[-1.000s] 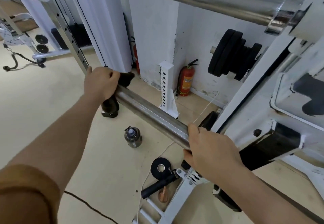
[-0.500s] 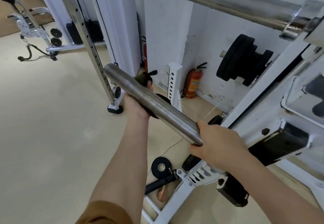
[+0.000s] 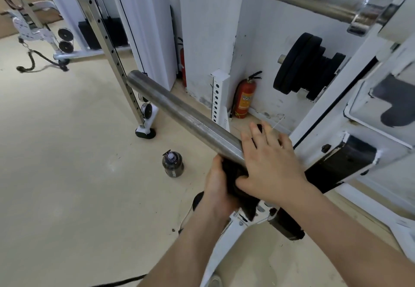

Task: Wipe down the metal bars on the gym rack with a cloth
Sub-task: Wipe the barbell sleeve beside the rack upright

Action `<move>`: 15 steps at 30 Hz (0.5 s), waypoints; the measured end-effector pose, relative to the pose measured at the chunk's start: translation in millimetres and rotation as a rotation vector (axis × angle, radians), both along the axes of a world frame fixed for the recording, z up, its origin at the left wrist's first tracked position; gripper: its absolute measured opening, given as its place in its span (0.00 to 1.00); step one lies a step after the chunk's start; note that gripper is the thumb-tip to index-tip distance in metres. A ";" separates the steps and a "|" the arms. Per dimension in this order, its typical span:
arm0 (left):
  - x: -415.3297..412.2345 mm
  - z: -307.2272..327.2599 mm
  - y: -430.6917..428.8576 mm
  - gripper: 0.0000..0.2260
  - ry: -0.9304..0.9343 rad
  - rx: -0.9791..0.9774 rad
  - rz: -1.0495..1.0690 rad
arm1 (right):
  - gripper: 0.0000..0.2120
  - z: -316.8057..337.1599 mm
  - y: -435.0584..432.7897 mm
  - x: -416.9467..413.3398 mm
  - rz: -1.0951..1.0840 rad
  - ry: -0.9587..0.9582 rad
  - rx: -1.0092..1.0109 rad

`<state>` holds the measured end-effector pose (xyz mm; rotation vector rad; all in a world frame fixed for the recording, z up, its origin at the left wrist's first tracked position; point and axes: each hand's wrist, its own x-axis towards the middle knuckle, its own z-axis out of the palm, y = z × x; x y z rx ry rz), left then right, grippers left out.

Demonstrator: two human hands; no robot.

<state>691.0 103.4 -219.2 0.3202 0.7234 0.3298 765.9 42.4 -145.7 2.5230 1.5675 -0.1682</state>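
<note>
Cloth point(image 3: 233, 174) in left hand point(image 3: 217, 185); extinguisher point(image 3: 244, 100) label unreadable.

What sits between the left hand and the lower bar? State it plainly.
The black cloth, bunched in the left hand's grip against the underside of the lower bar, as the head view shows.

Beige floor point(image 3: 67, 174) meets a scuffed white wall point(image 3: 208, 39), with a red fire extinguisher point(image 3: 244, 98) in the corner.
</note>
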 end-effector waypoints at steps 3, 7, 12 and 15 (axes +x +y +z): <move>-3.9 -5.0 6.7 0.18 0.107 0.077 0.020 | 0.42 5.0 2.9 7.4 0.023 0.082 0.019; -7.8 1.4 -25.1 0.12 0.190 0.188 -0.017 | 0.37 6.8 -3.9 7.7 0.113 0.188 0.195; -23.3 13.8 -40.0 0.18 0.392 0.415 -0.054 | 0.22 -1.7 -12.0 10.3 0.138 0.147 0.629; -41.8 29.7 -36.2 0.20 0.520 0.672 -0.033 | 0.21 -5.1 -11.3 12.7 0.142 0.152 0.677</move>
